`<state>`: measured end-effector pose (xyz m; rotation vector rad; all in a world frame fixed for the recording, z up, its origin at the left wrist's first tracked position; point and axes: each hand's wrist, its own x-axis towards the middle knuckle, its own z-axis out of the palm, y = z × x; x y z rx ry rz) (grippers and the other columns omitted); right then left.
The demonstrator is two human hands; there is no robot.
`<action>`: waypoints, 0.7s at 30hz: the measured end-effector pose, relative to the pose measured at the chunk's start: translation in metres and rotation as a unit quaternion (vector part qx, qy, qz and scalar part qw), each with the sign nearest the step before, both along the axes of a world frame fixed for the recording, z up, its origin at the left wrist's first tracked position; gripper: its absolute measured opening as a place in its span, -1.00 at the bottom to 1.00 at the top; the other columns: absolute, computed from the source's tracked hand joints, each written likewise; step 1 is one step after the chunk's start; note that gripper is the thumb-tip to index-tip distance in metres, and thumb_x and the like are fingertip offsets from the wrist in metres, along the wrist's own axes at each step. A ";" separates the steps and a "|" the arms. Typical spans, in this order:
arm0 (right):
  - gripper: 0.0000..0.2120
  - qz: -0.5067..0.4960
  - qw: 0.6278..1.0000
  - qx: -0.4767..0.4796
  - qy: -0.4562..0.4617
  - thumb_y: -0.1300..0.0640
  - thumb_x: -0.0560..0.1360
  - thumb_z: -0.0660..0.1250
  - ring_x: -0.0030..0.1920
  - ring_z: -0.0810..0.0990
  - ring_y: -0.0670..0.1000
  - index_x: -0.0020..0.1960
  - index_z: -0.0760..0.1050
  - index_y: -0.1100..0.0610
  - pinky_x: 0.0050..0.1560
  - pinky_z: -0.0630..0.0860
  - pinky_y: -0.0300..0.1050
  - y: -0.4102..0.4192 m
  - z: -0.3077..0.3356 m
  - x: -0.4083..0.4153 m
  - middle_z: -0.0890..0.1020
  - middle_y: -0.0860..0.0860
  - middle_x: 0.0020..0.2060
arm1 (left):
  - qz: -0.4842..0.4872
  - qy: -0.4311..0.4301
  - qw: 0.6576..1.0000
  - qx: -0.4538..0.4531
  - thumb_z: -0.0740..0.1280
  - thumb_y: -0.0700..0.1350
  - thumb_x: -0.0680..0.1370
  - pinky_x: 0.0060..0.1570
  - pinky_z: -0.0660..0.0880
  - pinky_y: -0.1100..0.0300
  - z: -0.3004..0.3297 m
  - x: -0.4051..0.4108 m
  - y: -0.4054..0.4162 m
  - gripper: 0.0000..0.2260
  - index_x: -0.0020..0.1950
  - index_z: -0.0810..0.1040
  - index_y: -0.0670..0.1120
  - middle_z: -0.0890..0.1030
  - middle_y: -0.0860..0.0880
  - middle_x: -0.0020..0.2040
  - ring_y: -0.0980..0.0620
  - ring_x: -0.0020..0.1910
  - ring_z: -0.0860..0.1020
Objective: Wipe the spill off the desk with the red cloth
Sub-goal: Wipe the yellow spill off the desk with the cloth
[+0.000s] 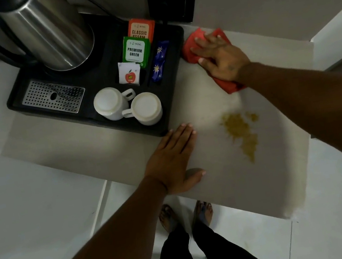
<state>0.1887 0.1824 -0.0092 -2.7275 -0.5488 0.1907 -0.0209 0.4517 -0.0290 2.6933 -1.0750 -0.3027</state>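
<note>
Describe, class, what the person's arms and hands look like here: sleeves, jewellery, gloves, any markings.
Both forearms are bare, with no sleeves in view. The left hand and right hand wear no gloves, and no rings, watch or bracelet can be seen. A small dark mark sits on the back of the right hand; too blurred to identify.

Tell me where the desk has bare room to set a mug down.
Bare desk runs along the near edge, between the black tray and the left hand. Another bare patch lies right of the yellow spill, toward the desk's right edge. The far right corner is taken by the right hand pressing the red cloth. The tray itself is crowded.
</note>
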 end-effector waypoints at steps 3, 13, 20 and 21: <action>-0.55 0.070 0.997 -0.001 -0.013 -0.02 0.65 0.12 0.57 0.09 0.15 0.51 0.32 0.05 0.56 -0.02 0.14 -0.008 -0.002 -0.030 0.26 0.08 0.55 | -0.001 0.006 1.000 0.013 0.17 0.37 0.58 0.63 -0.04 -0.12 -0.001 0.001 0.000 -0.11 0.66 -0.01 -0.20 0.02 -0.20 0.69 -0.12 0.67 -0.09; -0.49 -0.020 1.000 -0.006 0.008 -0.10 0.60 0.04 0.56 0.16 0.15 0.52 0.28 -0.03 0.56 0.04 0.19 0.009 0.005 0.016 0.30 0.03 0.54 | 0.003 -0.006 1.000 -0.011 0.20 0.35 0.57 0.62 -0.01 -0.12 -0.005 -0.001 0.001 -0.12 0.66 0.02 -0.20 0.06 -0.20 0.68 -0.12 0.67 -0.06; -0.58 0.068 0.998 -0.002 -0.005 0.07 0.63 0.16 0.54 0.18 0.21 0.48 0.37 0.03 0.53 0.01 0.05 0.012 0.005 -0.019 0.31 0.08 0.53 | -0.006 -0.002 1.000 0.005 0.17 0.36 0.58 0.63 -0.04 -0.12 -0.003 0.001 0.000 -0.11 0.66 -0.01 -0.21 0.03 -0.20 0.69 -0.12 0.67 -0.09; -0.60 0.091 0.996 0.000 -0.010 0.10 0.63 0.18 0.55 0.18 0.21 0.47 0.39 0.06 0.54 0.01 0.05 0.013 0.005 -0.031 0.32 0.09 0.52 | -0.006 -0.004 1.000 0.006 0.17 0.36 0.58 0.62 -0.04 -0.12 -0.003 0.000 0.000 -0.11 0.66 -0.01 -0.22 0.03 -0.21 0.69 -0.13 0.67 -0.08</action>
